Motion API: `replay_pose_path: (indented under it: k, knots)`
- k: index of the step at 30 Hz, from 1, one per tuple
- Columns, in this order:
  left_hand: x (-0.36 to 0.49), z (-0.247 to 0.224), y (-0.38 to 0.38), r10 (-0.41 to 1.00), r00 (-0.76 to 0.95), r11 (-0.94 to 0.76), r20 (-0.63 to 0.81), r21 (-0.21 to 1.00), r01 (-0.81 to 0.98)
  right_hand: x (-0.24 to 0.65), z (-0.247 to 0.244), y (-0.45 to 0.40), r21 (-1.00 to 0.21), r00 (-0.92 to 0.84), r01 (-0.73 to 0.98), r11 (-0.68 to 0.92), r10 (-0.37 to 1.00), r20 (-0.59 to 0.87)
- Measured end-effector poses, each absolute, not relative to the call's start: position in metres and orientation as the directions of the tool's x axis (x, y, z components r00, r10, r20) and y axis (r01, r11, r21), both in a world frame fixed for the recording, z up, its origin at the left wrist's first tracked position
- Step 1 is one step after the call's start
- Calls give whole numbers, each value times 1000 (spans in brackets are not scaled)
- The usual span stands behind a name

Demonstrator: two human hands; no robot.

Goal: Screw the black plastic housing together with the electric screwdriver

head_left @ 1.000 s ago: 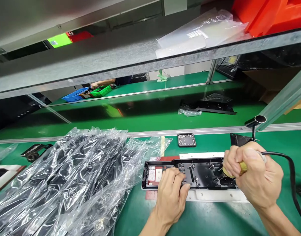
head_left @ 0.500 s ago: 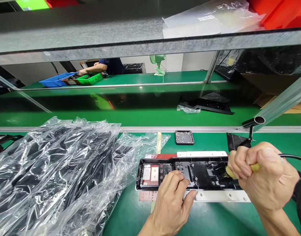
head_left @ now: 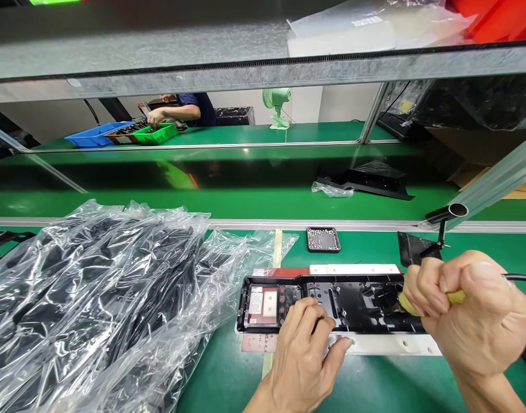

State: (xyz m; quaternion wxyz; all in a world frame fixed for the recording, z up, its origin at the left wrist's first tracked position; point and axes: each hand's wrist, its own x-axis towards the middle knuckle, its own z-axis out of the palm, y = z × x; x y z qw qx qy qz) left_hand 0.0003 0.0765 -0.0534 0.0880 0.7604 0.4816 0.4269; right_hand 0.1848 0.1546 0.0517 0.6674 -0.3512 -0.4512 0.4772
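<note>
A long black plastic housing lies in a fixture with white rails at its near and far sides. Across the housing's near edge rests my left hand, its bent fingers over the inside and its thumb spread apart near the near rail. My right hand is closed in a fist around a yellow electric screwdriver. The tool slants down toward the right part of the housing; its tip is hard to make out. Beyond the fixture sits a small black tray of screws.
Clear plastic bags over black parts cover the left of the green bench. A metal tube with a black plate juts in at right. A shelf edge spans overhead. Across the way, a person's arm reaches over bins.
The view has shifted slightly. Both my hands keep nearly the same hold and place over the housing. In the background, the other person's arm has moved, with a second hand now showing.
</note>
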Motion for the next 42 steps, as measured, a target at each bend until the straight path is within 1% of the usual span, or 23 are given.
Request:
replay_pose_path:
  k: [3,7,10,20,25,30,42]
  knots:
    - [1,-56,75,811,166,-514,561,548,660,184,53,154,-902,150,-315,295,954,260]
    - [2,-58,74,800,175,-520,574,516,681,183,56,154,-900,145,-329,285,957,250]
    - [4,-59,74,804,202,-518,559,493,699,183,56,153,-895,132,-339,289,957,259]
    - [5,-63,74,808,226,-514,543,466,720,180,60,154,-908,146,-320,270,961,234]
    - [6,-63,73,817,225,-500,531,457,736,183,60,153,-908,133,-334,252,967,219]
    - [7,-62,73,821,224,-493,525,455,741,182,58,154,-913,157,-328,243,967,201]
    - [7,-62,73,813,222,-497,538,443,746,182,58,153,-905,142,-345,248,967,211]
